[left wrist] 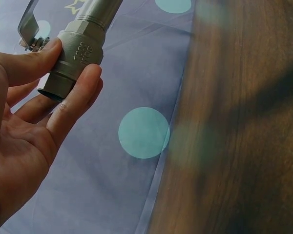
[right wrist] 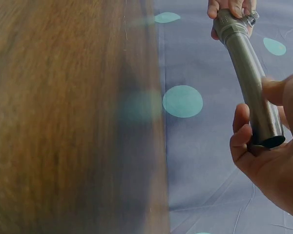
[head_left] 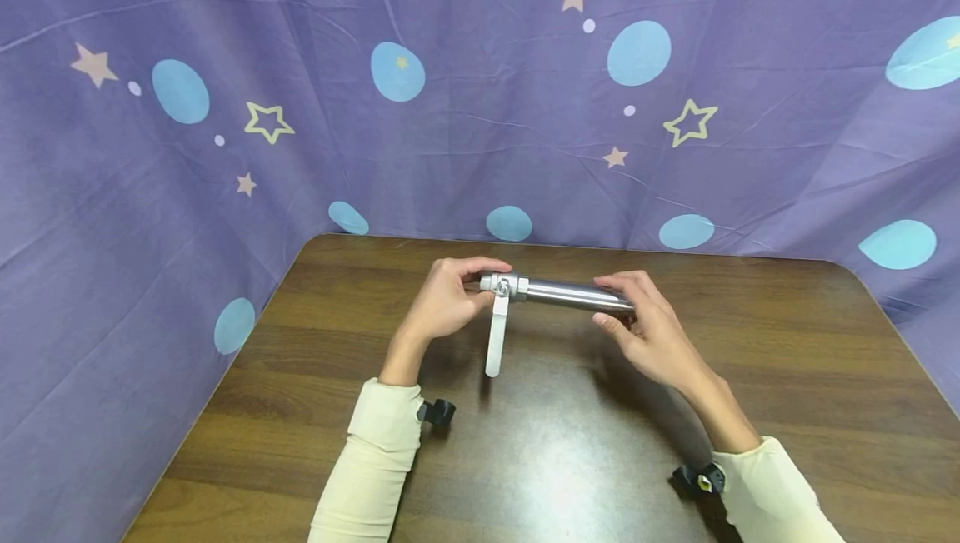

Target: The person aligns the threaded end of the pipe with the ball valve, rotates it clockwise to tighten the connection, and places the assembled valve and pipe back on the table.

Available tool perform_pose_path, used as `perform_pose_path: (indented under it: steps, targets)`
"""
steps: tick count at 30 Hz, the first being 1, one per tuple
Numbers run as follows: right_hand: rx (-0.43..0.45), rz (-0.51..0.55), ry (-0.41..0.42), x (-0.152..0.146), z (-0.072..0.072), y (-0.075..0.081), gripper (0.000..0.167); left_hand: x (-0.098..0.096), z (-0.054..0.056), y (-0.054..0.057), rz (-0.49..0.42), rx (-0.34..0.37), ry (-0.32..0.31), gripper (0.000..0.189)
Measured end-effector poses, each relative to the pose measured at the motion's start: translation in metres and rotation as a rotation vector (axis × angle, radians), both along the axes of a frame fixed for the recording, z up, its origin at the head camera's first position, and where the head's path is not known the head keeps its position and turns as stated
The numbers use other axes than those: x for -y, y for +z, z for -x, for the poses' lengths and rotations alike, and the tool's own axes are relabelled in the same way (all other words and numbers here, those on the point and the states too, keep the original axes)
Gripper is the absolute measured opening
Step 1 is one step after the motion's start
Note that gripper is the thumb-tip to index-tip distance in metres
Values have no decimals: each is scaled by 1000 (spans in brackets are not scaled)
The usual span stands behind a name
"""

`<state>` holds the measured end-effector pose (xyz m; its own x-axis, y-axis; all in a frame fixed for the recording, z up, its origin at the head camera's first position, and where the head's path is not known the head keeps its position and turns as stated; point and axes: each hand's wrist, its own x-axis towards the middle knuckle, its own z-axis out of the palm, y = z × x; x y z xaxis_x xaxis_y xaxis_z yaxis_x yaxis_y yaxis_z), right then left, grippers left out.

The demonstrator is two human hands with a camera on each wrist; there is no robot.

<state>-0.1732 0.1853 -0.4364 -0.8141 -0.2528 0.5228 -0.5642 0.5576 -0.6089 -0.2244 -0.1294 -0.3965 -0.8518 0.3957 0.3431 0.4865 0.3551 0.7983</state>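
Note:
A metal ball valve (head_left: 513, 286) with a steel pipe (head_left: 573, 295) joined to its right end is held up over the table between both hands. My left hand (head_left: 448, 300) pinches the valve body at its free end, thumb on one side and fingers on the other, as the left wrist view shows. The valve's lever handle (head_left: 497, 336) points down toward the near side. At the far end of the pipe, my right hand (head_left: 651, 328) grips it with thumb and fingers around it. The pipe's open end (right wrist: 273, 142) shows in the right wrist view.
Beneath the hands is a brown wood-grain table (head_left: 300, 393) with a glare spot near the front. A purple curtain (head_left: 465, 160) with stars and blue dots hangs behind the table and along its left side. Each sleeve wears a black wrist camera (head_left: 438, 412).

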Motion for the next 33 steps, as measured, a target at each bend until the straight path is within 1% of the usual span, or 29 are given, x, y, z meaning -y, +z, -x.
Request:
perform_pose_path:
  steps: [6,13,27,33]
  targets:
    - [-46,10,-9,1,1,-1,43,1,0,-1,-10,15,2,41]
    - [-73,24,14,0,3,-2,42,1,1,-1,-9,14,-1,41]
    - [-41,65,35,-1,2,2,39,1,0,-1,-6,5,-1,39]
    - [-31,44,20,-1,1,1,38,1,-1,0,-7,13,-1,40]
